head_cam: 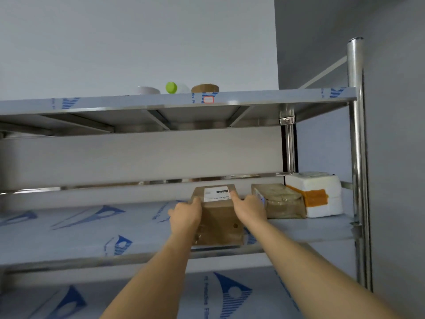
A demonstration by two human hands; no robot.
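While the cardboard parcel (218, 217) sits on the middle shelf (92, 238), long axis pointing straight back and label (216, 193) end farthest, left hand (187, 212) and right hand (249, 209) grip its sides, fingers curled round.

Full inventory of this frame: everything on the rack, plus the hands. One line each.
brown box: 1, brown cardboard with a white label on top, middle shelf, held between both hands
taped parcel: 1, brown under clear tape, middle shelf, right of the brown box
foam box: 1, white with orange tape, middle shelf, far right beside the taped parcel
bowl: 1, white, top shelf
bottle: 1, green cap, pale body, top shelf, right of the bowl
tape roll: 1, brown, top shelf, right of the bottle
rack: 1, steel, three shelves in view, blue-printed film on them
left hand: 1, grips the brown box's left side
right hand: 1, grips its right side
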